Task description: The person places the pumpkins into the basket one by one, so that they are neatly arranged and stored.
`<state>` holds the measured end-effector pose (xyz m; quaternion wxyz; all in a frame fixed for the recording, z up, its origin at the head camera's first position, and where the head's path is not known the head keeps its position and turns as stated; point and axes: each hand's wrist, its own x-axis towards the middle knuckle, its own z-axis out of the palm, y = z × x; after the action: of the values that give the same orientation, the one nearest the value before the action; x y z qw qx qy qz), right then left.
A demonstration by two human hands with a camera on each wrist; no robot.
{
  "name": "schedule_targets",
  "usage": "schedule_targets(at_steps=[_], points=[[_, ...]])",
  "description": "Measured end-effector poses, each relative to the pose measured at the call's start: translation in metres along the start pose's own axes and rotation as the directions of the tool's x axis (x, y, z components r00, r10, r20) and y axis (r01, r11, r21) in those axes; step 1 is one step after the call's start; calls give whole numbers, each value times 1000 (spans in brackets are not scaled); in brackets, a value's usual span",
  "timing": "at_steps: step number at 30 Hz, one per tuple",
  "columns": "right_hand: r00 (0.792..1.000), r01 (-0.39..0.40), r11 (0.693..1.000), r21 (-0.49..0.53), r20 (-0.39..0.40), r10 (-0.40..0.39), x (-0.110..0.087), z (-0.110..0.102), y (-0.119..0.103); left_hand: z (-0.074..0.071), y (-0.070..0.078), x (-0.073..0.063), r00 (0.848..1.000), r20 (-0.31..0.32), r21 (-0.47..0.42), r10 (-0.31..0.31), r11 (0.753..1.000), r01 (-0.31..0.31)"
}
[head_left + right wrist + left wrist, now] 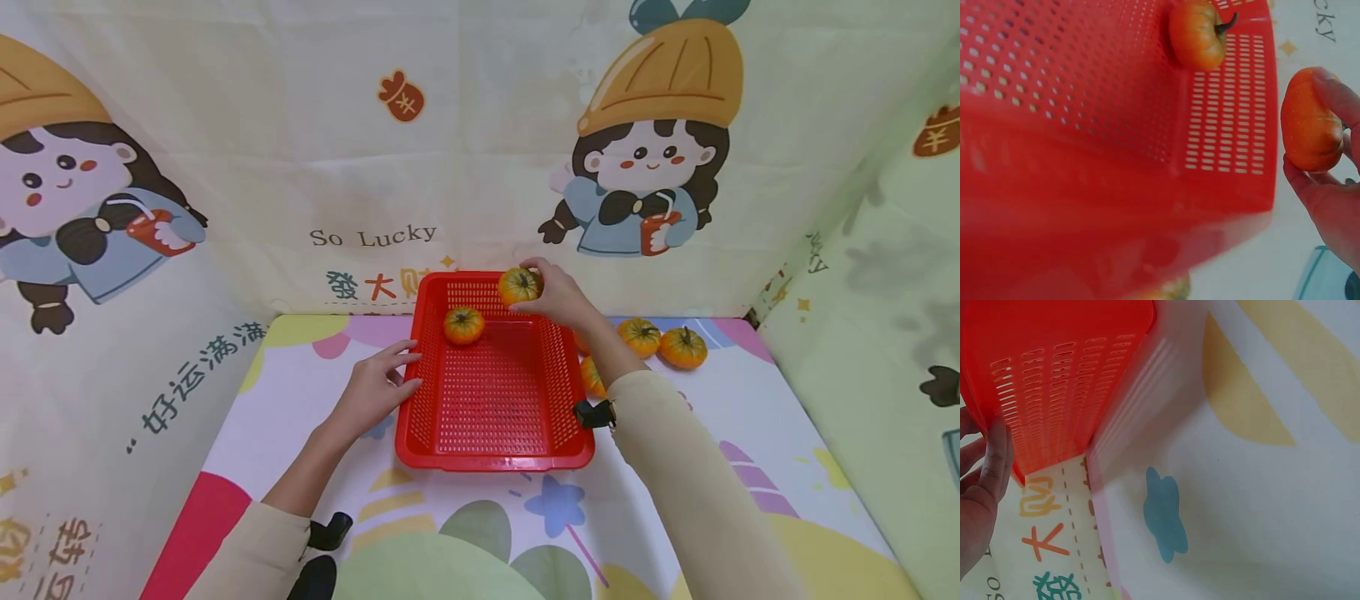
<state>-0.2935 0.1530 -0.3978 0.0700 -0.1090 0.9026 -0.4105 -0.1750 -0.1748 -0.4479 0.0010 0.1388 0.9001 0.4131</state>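
My right hand point(558, 293) holds a small orange and green pumpkin point(519, 287) between thumb and fingers, over the far right corner of a red plastic basket point(495, 462). In the right wrist view, the held pumpkin point(1310, 122) appears apart from the basket's rim. Another small pumpkin point(463, 325) sits inside the basket at its far left corner. On the left side, my left hand point(375, 379) touches the basket's rim with its fingertips, fingers loosely spread. The left wrist view shows those fingers point(997, 456) against the outer side of the perforated wall.
Several more pumpkins point(683, 347) lie on the table right of the basket, some partly hidden by my right forearm. A patterned cloth covers the table point(300, 400). Behind the basket stands a printed fabric backdrop point(495, 167), with similar fabric at both sides.
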Motion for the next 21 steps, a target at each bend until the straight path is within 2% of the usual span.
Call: schedule_targets(at_steps=[12, 21], points=[[997, -70, 997, -32, -19, 70, 9, 25, 12, 1, 3, 0, 1000, 8, -4, -24, 1000, 24], [985, -175, 983, -50, -13, 174, 16, 50, 23, -1, 4, -2, 999, 9, 0, -35, 999, 35]])
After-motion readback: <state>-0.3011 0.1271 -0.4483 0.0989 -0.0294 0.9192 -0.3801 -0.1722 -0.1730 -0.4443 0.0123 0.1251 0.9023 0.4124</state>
